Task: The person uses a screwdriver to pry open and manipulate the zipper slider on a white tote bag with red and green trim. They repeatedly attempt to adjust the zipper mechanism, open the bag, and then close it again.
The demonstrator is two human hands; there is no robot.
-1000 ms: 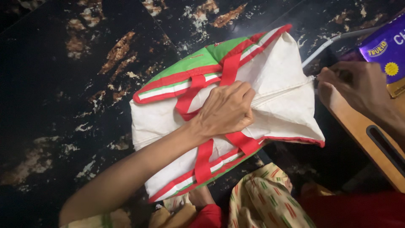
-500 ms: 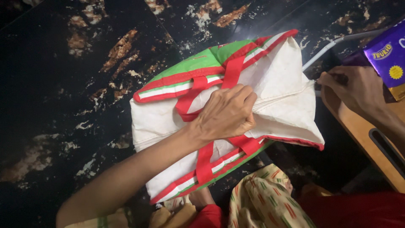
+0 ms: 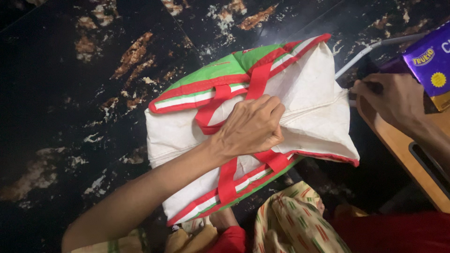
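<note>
Little changed over the last second: left hand (image 3: 253, 126) stayed fisted around the red handles (image 3: 255, 84) of the white fabric bag (image 3: 309, 107) at frame centre on the dark floor (image 3: 70, 93). Right hand (image 3: 389, 100) shifted slightly at the bag's right edge, pinching something unclear beside the purple box (image 3: 431, 61).

Bag (image 3: 197, 140) lies on the floor (image 3: 70, 93), my left hand (image 3: 251, 126) on top. Board (image 3: 398, 150) sits right of it, box (image 3: 433, 65) on its far end.
</note>
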